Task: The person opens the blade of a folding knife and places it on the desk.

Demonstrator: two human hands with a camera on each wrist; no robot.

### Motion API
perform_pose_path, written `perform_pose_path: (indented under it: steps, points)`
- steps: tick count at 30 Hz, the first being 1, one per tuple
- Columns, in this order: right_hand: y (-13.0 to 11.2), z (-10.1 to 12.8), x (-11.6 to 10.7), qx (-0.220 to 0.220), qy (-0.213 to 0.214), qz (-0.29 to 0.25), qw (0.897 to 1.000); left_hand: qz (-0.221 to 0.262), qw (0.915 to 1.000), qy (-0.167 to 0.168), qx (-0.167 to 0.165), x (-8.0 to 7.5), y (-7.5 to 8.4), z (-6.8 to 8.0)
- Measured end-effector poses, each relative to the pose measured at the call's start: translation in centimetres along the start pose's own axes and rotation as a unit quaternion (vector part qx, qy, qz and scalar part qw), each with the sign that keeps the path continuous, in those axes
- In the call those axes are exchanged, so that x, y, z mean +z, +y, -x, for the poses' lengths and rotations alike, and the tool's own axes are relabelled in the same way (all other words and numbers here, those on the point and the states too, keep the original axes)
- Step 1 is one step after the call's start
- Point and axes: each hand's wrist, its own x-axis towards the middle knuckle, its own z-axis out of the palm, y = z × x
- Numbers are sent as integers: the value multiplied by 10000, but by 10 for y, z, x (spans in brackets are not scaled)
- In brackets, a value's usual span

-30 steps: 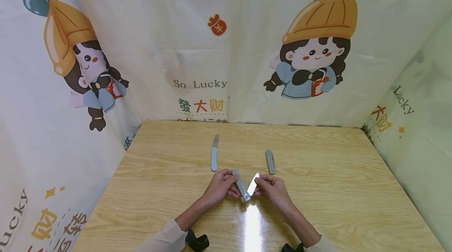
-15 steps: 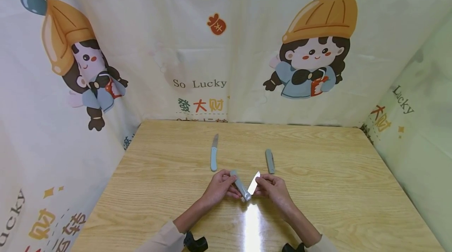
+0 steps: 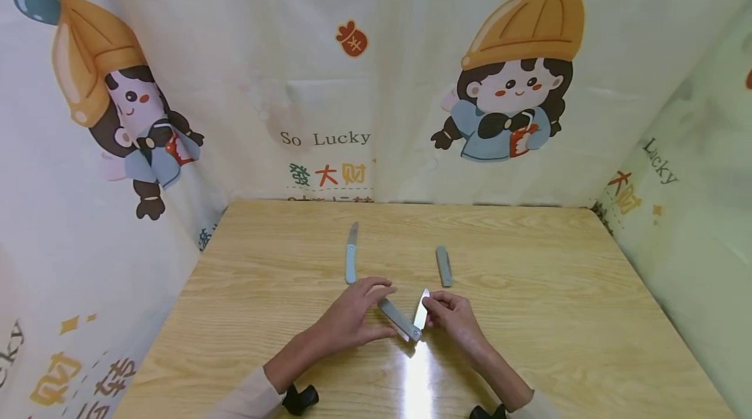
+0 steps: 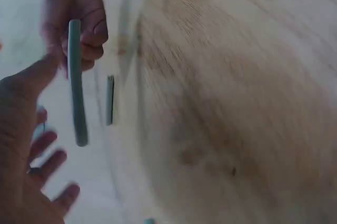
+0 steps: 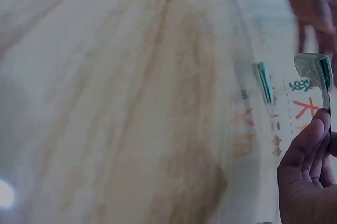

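Farthest left on the bench (image 3: 247, 314) lies an opened folding knife (image 3: 350, 254), blade pointing away from you, untouched.

Next comes your left hand (image 3: 352, 318). Its fingers are spread and nearly straight, and its grip is loose: from the head view the fingertips sit at the far end of the half-open folding knife's handle (image 3: 395, 317), and the left wrist view shows the palm standing off from that handle (image 4: 75, 82), so you touch it at most and do not clasp it.

That half-open knife sits just above the bench between your hands, folded into a V with the pivot nearest you. Your right hand (image 3: 452, 321) pinches its blade (image 3: 420, 309) between thumb and fingertips, holding it tilted up.

Right of that, a closed folding knife (image 3: 444, 266) lies apart from both hands.

The step in hand looks like working the blade about its pivot. The next move seems to call for a firmer hold on the handle, and for keeping your right fingers on the blade's flats, off the edge.
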Motion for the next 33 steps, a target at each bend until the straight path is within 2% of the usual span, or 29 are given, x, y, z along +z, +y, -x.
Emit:
perform_pose_path:
  steps: [1, 2, 3, 4, 6, 8, 13, 18, 24, 31, 33]
  points:
    - [1, 0, 1, 18, 0, 43, 10000, -695, 9961, -18, 538, -2, 0, 1]
    - [2, 0, 1, 26, -14, 67, 10000, -1282, 9865, -10, 1022, -4, 0, 1]
    - [2, 0, 2, 38, -16, 71, 10000, -1733, 9747, -16, 1413, -4, 0, 1]
    - [3, 0, 2, 39, -25, 74, 10000, -2025, 9651, -40, 1662, -4, 1, 1]
    - [3, 0, 3, 39, -54, 64, 10000, -2499, 9494, -57, 1902, -3, 2, 1]
    - [2, 0, 4, 18, -107, 73, 9999, -2746, 9426, -36, 1898, -1, 4, 1]
    - [0, 0, 4, -71, -185, 115, 9997, -2947, 9387, 211, 1779, 2, 5, -1]
    - [-2, -1, 4, -161, -117, 87, 9998, -2869, 9410, 426, 1746, 1, 4, -5]
    - [-4, -3, 4, -157, -45, 62, 9998, -2891, 9376, 572, 1846, -1, 2, -7]
    - [-9, -3, 4, -117, -16, 21, 9999, -2672, 9445, 660, 1795, -3, 1, -6]
    - [-10, -2, 4, -130, -49, 26, 9999, -2679, 9433, 736, 1818, -3, 1, -6]
